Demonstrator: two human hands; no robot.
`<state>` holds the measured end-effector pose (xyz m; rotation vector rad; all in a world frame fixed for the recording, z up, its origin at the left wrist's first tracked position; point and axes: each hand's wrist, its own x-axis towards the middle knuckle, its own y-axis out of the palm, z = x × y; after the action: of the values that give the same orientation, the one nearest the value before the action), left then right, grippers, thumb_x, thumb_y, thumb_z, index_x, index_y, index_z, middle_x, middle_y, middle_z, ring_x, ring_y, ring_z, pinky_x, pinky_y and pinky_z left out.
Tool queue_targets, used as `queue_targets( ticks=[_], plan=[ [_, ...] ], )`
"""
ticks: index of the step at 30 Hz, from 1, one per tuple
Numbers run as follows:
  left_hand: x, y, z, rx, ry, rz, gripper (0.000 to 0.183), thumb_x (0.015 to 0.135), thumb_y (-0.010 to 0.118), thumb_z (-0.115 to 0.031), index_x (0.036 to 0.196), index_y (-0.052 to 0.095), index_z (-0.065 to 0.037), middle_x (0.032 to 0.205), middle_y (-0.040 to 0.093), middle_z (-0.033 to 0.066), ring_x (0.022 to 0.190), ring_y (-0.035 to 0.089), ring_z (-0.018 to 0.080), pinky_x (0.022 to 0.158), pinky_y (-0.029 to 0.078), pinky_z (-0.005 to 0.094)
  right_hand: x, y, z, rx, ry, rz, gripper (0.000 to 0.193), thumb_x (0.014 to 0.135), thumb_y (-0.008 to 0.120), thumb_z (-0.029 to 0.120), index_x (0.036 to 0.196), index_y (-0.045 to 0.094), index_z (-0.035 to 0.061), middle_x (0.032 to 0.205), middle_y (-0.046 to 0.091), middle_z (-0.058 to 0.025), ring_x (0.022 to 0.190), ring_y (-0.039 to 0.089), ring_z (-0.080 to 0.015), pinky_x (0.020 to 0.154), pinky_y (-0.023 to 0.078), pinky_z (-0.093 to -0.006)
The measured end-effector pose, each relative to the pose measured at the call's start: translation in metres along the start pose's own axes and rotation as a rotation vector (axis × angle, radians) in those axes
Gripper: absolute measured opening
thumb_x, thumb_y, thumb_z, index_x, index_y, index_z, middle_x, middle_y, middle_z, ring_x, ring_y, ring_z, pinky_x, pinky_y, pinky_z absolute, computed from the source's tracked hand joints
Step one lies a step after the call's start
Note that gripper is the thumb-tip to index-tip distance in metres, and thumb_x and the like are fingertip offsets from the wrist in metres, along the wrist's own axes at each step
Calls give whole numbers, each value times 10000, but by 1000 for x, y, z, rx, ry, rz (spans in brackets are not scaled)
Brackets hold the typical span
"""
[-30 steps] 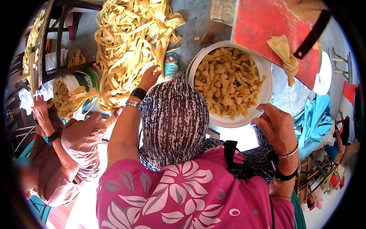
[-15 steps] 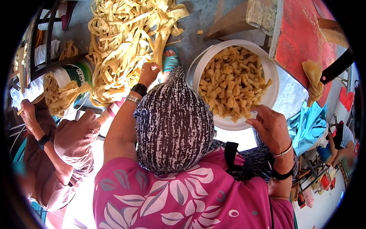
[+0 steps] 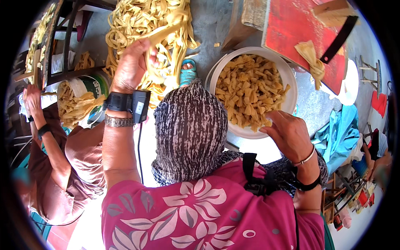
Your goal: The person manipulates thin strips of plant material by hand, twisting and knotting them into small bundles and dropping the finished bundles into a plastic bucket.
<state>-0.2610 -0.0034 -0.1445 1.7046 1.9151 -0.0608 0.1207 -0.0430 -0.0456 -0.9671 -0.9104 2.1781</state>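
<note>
Raised at upper left, my left hand (image 3: 134, 62) pinches the end of a long, flat yellow strip (image 3: 168, 31) that resembles bean curd skin. Behind it lies a large tangled pile of the same strips (image 3: 125, 18). My right hand (image 3: 289, 132) hovers by the near rim of a white bucket (image 3: 293, 98), fingers curled, thumb and forefinger apart. I see nothing held there, though the palm is hidden. Small knotted yellow pieces (image 3: 250, 87) fill much of the bucket.
A red tabletop (image 3: 287, 29) bears a dark blade (image 3: 339, 39) and a knotted strip (image 3: 311, 62) at its edge. Left, a co-worker in brown (image 3: 79, 154) sits by a tipped bucket (image 3: 93, 85) of strips. Blue plastic sheeting (image 3: 337, 133) hangs at right.
My left hand has moved left and up from beside the pile and now lifts a strip. My right hand stays by the bucket rim. The view has shifted slightly.
</note>
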Motion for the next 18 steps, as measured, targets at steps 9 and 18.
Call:
queue_targets(
  ticks=[9,18],
  plan=[
    [-17,57,-102,-535,39,386,147,919,452,-78,990,458,50,867,511,110,651,458,128,633,462,284,-15,-7,15,7,-127,-85,244,782,647,202,918,542,29,775,583,-155,728,579,-360,624,456,-414],
    [-94,143,-115,-903,-80,488,116,912,402,-56,860,416,47,722,411,67,569,362,98,530,347,230,-11,4,34,938,-193,101,453,934,400,431,1135,537,49,925,622,-92,832,618,-211,639,496,-317]
  ],
)
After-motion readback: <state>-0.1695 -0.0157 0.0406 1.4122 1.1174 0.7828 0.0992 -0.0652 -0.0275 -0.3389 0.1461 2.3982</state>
